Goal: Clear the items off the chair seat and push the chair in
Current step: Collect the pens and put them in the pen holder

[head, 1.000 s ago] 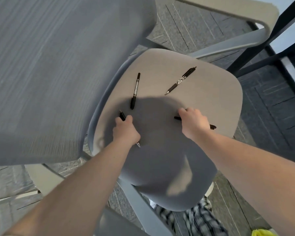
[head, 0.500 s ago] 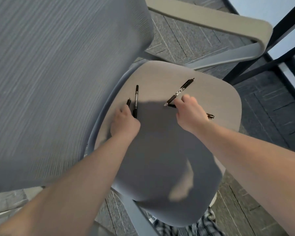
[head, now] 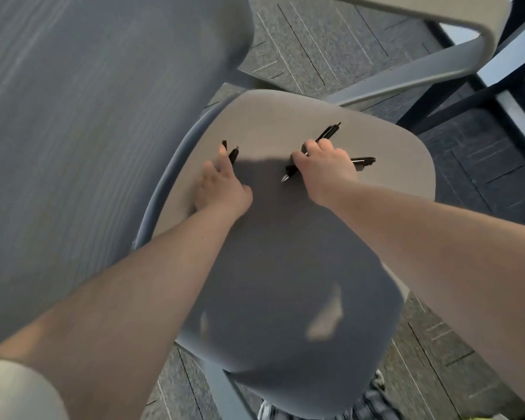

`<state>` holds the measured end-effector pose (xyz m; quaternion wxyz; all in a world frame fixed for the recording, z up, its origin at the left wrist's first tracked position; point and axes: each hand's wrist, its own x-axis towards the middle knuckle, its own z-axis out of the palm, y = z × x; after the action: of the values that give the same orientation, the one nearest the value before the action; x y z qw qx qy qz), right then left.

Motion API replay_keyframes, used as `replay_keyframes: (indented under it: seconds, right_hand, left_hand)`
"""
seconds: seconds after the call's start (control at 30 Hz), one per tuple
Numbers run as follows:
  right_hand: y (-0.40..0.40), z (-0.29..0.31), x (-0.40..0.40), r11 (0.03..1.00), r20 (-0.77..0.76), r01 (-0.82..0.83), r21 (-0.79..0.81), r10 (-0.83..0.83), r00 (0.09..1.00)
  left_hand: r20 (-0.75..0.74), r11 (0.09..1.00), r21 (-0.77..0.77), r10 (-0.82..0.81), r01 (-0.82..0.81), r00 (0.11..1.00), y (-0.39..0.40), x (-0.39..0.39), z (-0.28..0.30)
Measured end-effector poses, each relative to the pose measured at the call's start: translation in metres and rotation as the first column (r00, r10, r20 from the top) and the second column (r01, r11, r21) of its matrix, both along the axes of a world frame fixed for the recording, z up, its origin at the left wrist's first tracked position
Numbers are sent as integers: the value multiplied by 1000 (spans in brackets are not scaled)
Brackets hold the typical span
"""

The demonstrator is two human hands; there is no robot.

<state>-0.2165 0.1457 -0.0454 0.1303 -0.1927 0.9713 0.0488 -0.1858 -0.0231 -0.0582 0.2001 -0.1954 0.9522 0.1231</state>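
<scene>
The grey chair seat (head: 285,116) fills the middle of the view. My left hand (head: 222,186) lies near the seat's left edge, fingers closed over two black pens (head: 233,154) whose ends stick out past the fingertips. My right hand (head: 325,168) is further right, closed on two more black pens: one (head: 328,133) points diagonally up and right, the other (head: 362,160) lies nearly level under the palm. No loose pen shows elsewhere on the seat.
The chair's mesh backrest (head: 88,147) fills the left side. A pale armrest (head: 437,13) curves over the upper right, with dark desk legs (head: 467,95) beyond it. Grey carpet tiles surround the chair. Plaid trouser legs (head: 370,407) show below the seat.
Both hands, each holding one pen, slid away from me across the seat to the two farther pens and closed on them.
</scene>
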Motion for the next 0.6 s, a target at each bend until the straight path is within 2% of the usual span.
replay_keyframes:
  seconds: [0.1,0.2,0.37,0.5,0.6]
  right_hand:
    - [4,-1,7,998,4,-49,-46,49,999]
    - [12,-4,18,997,35,-31,-66,34,999]
    - [33,0,43,995,120,93,-24,-89,989]
    - [60,24,58,978,179,193,-74,-178,968]
    - [85,54,65,959,217,242,-148,-207,954]
  left_hand:
    - [-2,999,29,40,-40,999,7,-1,-3]
    - [51,1000,8,27,-27,998,11,1,1]
    - [133,993,100,-74,61,988,14,10,15]
    - [127,967,194,-191,165,973,35,13,41]
    - [55,935,205,-306,289,950,60,10,69]
